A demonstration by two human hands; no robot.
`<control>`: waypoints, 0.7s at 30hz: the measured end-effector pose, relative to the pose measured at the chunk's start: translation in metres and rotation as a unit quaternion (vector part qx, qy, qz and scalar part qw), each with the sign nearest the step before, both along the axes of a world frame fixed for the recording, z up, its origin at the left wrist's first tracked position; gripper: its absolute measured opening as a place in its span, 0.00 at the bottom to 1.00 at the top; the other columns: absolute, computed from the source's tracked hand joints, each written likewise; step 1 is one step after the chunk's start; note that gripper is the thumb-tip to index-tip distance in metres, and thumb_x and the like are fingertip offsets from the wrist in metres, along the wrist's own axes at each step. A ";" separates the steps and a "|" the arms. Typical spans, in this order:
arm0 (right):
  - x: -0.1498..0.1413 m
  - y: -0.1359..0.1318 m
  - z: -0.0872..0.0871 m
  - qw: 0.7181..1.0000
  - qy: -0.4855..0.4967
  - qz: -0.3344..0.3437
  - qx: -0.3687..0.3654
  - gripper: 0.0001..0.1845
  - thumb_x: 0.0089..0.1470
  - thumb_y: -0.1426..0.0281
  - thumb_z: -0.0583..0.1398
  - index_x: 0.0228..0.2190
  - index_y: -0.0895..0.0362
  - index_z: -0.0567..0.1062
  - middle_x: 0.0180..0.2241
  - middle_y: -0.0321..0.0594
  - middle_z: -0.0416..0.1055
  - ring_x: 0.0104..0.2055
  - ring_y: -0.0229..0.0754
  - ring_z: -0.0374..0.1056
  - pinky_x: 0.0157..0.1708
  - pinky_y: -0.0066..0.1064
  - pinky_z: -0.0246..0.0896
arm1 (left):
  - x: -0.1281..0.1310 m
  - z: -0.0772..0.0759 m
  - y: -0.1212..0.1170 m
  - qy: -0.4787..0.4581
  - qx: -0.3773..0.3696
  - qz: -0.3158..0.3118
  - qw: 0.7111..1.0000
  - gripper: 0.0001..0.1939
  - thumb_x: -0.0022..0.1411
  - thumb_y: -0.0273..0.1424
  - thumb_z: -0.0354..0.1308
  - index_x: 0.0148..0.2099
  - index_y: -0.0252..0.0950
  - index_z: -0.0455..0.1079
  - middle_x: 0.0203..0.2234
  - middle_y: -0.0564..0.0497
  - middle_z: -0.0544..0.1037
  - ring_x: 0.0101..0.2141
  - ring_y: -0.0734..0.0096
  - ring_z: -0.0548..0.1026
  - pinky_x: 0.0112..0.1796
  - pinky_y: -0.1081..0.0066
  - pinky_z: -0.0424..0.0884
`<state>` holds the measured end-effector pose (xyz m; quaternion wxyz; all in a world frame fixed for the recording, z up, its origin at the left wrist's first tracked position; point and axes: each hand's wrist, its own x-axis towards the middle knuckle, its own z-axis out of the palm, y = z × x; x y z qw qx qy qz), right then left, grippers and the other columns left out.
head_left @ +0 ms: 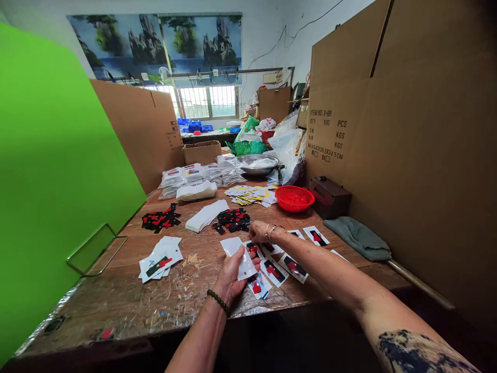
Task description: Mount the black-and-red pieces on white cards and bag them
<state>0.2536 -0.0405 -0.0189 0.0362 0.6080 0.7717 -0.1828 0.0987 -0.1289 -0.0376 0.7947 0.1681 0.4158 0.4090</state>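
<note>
In my left hand (pixel 231 273) is a small white plastic bag (pixel 244 265), gripped between the thumb and fingers above the table's front part. My right hand (pixel 259 231) reaches across to the right edge of a pile of black and red pieces (pixel 233 219). Its fingers are curled downward, and what they pinch, if anything, is hidden. Below my right forearm lie several white bags with black and red pieces, such as one bag (pixel 274 271) and another bag (pixel 294 267). A further bag with a red piece (pixel 258 286) lies just right of my left hand.
A second black and red pile (pixel 160 217) and stacked white bags (pixel 167 254) lie left. Behind are a white strip stack (pixel 206 215), yellow-white cards (pixel 252 195) and a red basket (pixel 295 199). Cardboard (pixel 388 155) walls the right; a wire stand (pixel 97 251) stands left.
</note>
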 end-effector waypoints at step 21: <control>-0.011 -0.008 0.009 0.995 0.046 -0.052 -0.071 0.19 0.38 0.71 0.67 0.37 0.56 0.78 0.29 0.36 0.77 0.25 0.38 0.70 0.23 0.25 0.62 | -0.003 -0.004 0.000 0.004 -0.005 0.003 1.000 0.07 0.63 0.29 0.57 0.39 0.29 0.67 0.28 0.44 0.78 0.26 0.65 0.80 0.31 0.66 0.78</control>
